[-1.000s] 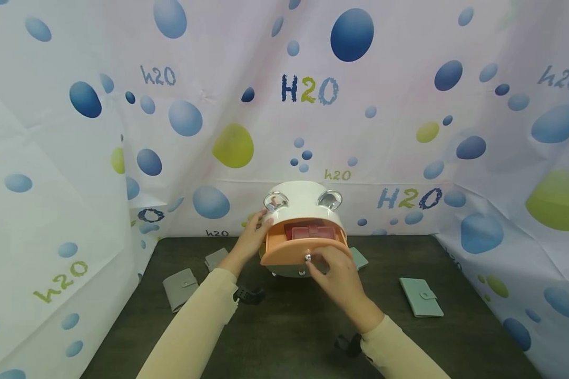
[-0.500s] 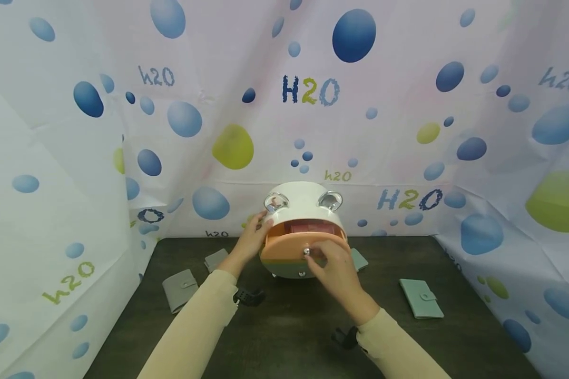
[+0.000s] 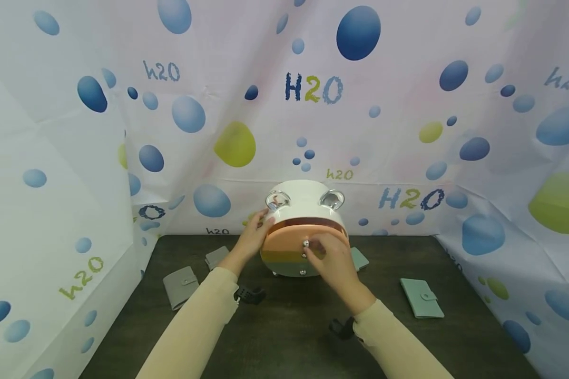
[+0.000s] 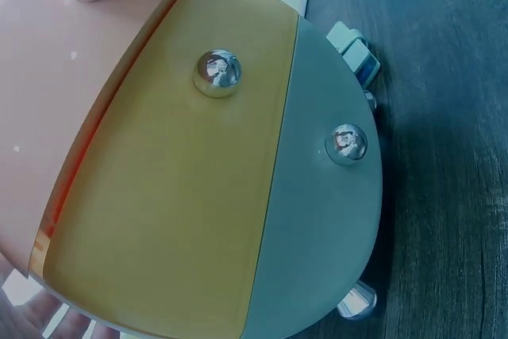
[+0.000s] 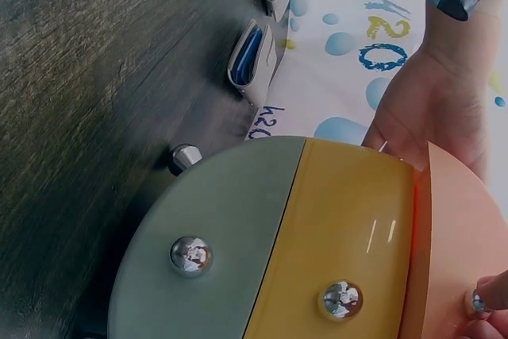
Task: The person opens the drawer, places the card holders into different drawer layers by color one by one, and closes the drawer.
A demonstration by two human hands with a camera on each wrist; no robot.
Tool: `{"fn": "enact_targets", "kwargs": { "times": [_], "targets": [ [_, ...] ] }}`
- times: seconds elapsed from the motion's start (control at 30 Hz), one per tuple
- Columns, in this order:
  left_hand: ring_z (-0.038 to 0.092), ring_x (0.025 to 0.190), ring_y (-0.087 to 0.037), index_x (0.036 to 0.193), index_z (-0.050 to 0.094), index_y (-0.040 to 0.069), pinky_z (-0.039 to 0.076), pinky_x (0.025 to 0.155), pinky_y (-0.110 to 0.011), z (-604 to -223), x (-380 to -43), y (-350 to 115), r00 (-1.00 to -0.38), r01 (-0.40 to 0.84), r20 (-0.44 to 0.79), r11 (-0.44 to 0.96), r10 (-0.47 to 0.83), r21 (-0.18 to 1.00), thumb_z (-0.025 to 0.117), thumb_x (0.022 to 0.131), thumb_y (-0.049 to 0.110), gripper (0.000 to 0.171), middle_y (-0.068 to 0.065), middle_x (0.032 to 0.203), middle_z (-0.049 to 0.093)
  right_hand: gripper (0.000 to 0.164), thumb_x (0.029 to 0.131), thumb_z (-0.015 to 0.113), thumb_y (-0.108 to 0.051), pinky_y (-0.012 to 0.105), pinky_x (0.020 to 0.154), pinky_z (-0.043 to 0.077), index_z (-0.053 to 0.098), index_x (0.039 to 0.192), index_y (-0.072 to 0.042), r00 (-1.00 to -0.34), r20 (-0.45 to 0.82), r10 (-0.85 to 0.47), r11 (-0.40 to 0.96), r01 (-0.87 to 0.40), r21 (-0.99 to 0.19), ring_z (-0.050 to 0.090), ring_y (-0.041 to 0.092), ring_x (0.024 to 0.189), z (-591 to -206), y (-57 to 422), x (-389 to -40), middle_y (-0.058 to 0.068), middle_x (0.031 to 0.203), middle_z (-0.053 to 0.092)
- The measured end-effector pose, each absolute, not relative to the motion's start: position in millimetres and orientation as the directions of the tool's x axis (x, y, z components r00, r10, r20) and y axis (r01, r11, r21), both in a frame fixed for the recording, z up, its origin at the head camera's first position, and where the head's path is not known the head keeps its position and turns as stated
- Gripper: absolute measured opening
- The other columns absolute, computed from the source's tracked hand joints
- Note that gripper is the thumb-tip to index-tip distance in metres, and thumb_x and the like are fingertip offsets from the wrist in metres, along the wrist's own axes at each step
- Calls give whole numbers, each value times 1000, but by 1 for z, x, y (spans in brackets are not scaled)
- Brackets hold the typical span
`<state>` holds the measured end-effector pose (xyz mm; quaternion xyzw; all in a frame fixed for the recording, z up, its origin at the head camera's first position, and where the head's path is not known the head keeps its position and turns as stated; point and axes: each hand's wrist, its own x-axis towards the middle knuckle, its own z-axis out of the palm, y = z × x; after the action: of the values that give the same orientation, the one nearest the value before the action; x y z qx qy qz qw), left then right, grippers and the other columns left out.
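Note:
A rounded white storage box (image 3: pixel 300 202) with two chrome ear-like loops stands at the table's far middle. Its front has an orange drawer (image 3: pixel 282 239) above a yellow drawer (image 4: pixel 182 196) and a green drawer (image 5: pixel 194 212). The orange drawer sticks out slightly, leaving a narrow dark gap above it. My right hand (image 3: pixel 335 266) pinches its silver knob (image 3: pixel 305 243) between thumb and fingers. On the box's left side rests my left hand (image 3: pixel 252 239), fingers laid along the wall. The red wallet inside the drawer is hidden now.
Two grey wallets (image 3: pixel 180 287) lie left of the box on the dark table (image 3: pixel 284 326). A mint-green wallet (image 3: pixel 421 298) lies at the right, and another green wallet (image 3: pixel 359 259) shows partly behind my right hand. A printed curtain (image 3: pixel 408 158) closes off the back.
My right hand has pushed the orange drawer inward by its knob, from well pulled out to nearly flush. The red wallet has gone out of sight. My left hand has stayed on the box's side.

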<state>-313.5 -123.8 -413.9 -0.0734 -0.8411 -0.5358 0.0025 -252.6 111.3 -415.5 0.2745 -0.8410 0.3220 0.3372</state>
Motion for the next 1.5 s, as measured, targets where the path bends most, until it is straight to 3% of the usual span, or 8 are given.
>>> {"fn": "enact_targets", "kwargs": {
  "times": [0.7, 1.5],
  "targets": [
    [42, 138, -35, 156, 34, 16, 35, 111, -55, -415, -314, -123, -991, 124, 91, 425, 98, 897, 45, 103, 53, 65, -10, 158, 34, 19, 83, 82, -7, 33, 69, 56, 69, 96, -8, -678, 699, -226, 654, -638, -407, 66, 17, 78, -417, 109, -266, 1, 86, 68],
    [43, 137, -33, 155, 35, 17, 36, 111, -54, -415, -313, -122, -993, 109, 78, 435, 90, 894, 43, 104, 51, 63, -10, 158, 36, 19, 84, 81, -9, 33, 68, 54, 68, 97, -9, -673, 703, -229, 674, -631, -384, 64, 16, 78, -419, 108, -274, 1, 87, 67]
  ]
}}
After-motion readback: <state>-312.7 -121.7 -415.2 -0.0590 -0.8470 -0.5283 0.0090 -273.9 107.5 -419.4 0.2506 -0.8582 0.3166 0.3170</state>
